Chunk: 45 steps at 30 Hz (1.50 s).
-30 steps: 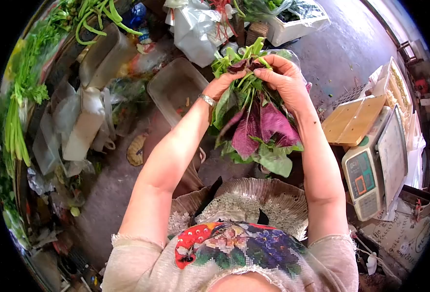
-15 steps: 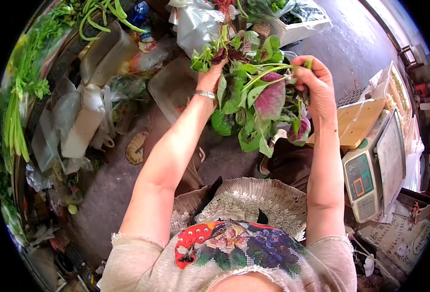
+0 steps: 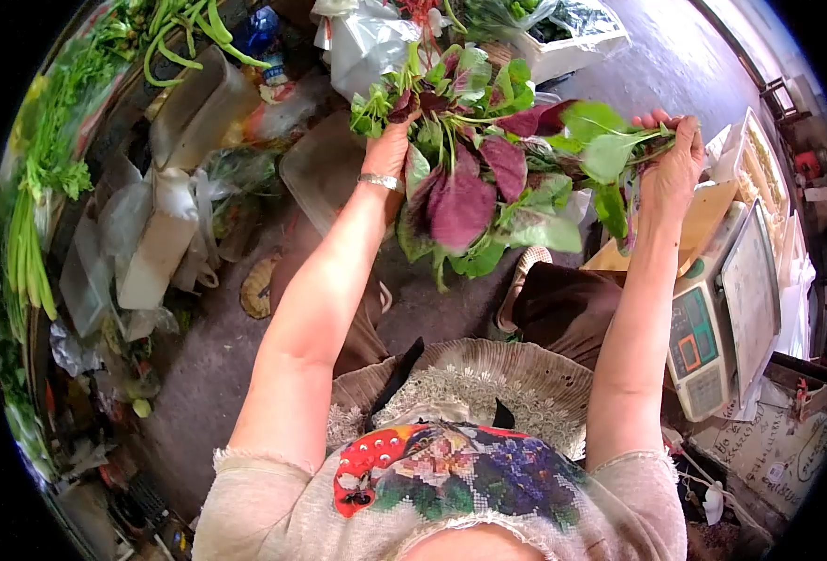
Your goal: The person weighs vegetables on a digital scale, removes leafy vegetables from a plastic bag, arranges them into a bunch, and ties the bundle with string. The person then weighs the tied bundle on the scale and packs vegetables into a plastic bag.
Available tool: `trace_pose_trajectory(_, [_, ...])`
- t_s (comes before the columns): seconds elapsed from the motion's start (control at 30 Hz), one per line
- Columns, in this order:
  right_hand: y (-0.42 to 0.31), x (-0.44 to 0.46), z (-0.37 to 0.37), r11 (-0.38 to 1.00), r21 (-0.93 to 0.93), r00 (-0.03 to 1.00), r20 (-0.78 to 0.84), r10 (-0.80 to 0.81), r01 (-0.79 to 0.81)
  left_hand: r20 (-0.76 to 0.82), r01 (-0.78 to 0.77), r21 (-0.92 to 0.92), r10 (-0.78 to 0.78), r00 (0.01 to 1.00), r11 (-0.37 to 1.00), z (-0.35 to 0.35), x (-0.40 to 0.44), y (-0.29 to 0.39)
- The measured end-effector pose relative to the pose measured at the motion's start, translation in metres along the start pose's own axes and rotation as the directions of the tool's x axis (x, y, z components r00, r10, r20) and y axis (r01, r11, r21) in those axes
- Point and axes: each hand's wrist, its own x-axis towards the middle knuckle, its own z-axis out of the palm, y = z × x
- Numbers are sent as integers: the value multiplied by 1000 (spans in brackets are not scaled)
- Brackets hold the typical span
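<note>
My left hand (image 3: 389,150) is closed around a bunch of red amaranth (image 3: 463,204), its broad green and purple leaves hanging down to the right of the hand. Out to the right, my right hand (image 3: 673,170) pinches the stems of an amaranth sprig (image 3: 608,154) between thumb and fingers. The sprig's leaves point left, toward the bunch, and the two overlap in the middle, so I cannot tell whether they are fully apart. Beneath the bunch, part of a grey plastic tub (image 3: 303,182) shows.
A weighing scale (image 3: 699,351) and a wooden board (image 3: 703,224) stand at right. A white foam box (image 3: 577,56) with greens is at the top, beside a silvery plastic bag (image 3: 367,56). Long green beans (image 3: 210,28), celery-like greens (image 3: 35,234) and clear containers (image 3: 156,243) line the left.
My right hand has moved to the right, drawing amaranth stems away from the bunch. The bunch's leaves have turned, showing more purple. My left hand has shifted slightly left and stays closed.
</note>
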Motion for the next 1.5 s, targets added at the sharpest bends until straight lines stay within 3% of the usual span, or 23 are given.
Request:
trace_pose_trajectory(0.1, [1, -2, 1, 988, -113, 994, 38, -103, 107, 119, -29, 29, 25, 993, 999, 4, -2, 4])
trace_pose_trajectory(0.13, [2, -4, 5, 841, -431, 944, 114, -309, 327, 96, -41, -11, 42, 995, 999, 10, -9, 3])
trace_pose_trajectory(0.17, [2, -7, 13, 550, -673, 852, 252, -459, 495, 72, -54, -52, 58, 996, 997, 21, -19, 7])
trace_pose_trajectory(0.2, [1, -16, 21, 653, -619, 898, 255, -358, 436, 63, -63, -44, 65, 996, 997, 25, -23, 7])
trace_pose_trajectory(0.23, [5, -24, 29, 653, -619, 898, 256, -358, 437, 91, -54, -76, 61, 994, 996, 28, -27, 8])
trace_pose_trajectory(0.3, [14, -37, 43, 753, -571, 915, 392, -99, 327, 149, -50, -85, 62, 987, 995, 30, -27, 3])
trace_pose_trajectory(0.37, [30, -43, 57, 777, -547, 865, 502, 7, 311, 224, -59, -115, 84, 971, 992, 35, -34, 0])
trace_pose_trajectory(0.43, [43, -48, 66, 780, -599, 854, 488, 179, 179, 276, -50, -28, 56, 960, 998, 37, -37, 2])
trace_pose_trajectory(0.57, [62, -57, 81, 876, -482, 811, 520, 268, 20, 300, -75, 43, 59, 952, 996, 43, -39, -3])
trace_pose_trajectory(0.63, [64, -61, 85, 865, -501, 833, 494, 250, 38, 354, -156, 41, 132, 926, 987, 45, -41, -5])
trace_pose_trajectory(0.7, [74, -58, 86, 874, -476, 819, 461, 340, -95, 351, -157, 57, 128, 928, 986, 49, -43, -5])
trace_pose_trajectory(0.8, [85, -55, 80, 884, -461, 832, 460, 310, -74, 419, -203, 111, 139, 897, 973, 48, -39, -7])
trace_pose_trajectory(0.83, [90, -54, 78, 897, -433, 838, 453, 304, -91, 435, -155, 129, 85, 896, 979, 50, -37, -7])
trace_pose_trajectory(0.87, [90, -54, 78, 910, -325, 828, 410, 382, -259, 474, -89, 93, 34, 880, 992, 49, -40, -4])
trace_pose_trajectory(0.9, [88, -52, 79, 905, -282, 823, 393, 411, -318, 512, -20, 59, -13, 859, 998, 47, -43, -2])
trace_pose_trajectory(0.93, [86, -50, 79, 896, -290, 816, 385, 430, -335, 509, -20, 56, -12, 860, 998, 44, -44, -1])
trace_pose_trajectory(1.0, [84, -47, 76, 887, -300, 808, 381, 450, -352, 536, 276, -54, -206, 819, 959, 40, -46, 2])
trace_pose_trajectory(1.1, [85, -45, 74, 926, -239, 787, 490, 376, -293, 463, 390, -113, -298, 834, 914, 44, -55, 15])
trace_pose_trajectory(1.17, [83, -45, 75, 870, -187, 729, 483, 485, -456, 494, 360, -119, -259, 830, 925, 49, -61, 22])
trace_pose_trajectory(1.23, [84, -43, 72, 850, -217, 716, 463, 523, -480, 571, 321, -137, -189, 798, 937, 52, -63, 26])
trace_pose_trajectory(1.3, [84, -42, 70, 805, -275, 688, 419, 593, -526, 516, 368, -148, -246, 820, 918, 48, -57, 16])
trace_pose_trajectory(1.4, [75, -44, 73, 766, -300, 619, 457, 638, -568, 472, 172, -27, -139, 870, 985, 52, -56, 12])
trace_pose_trajectory(1.5, [74, -50, 76, 719, -233, 585, 447, 677, -655, 441, 168, -6, -149, 885, 986, 56, -57, 15])
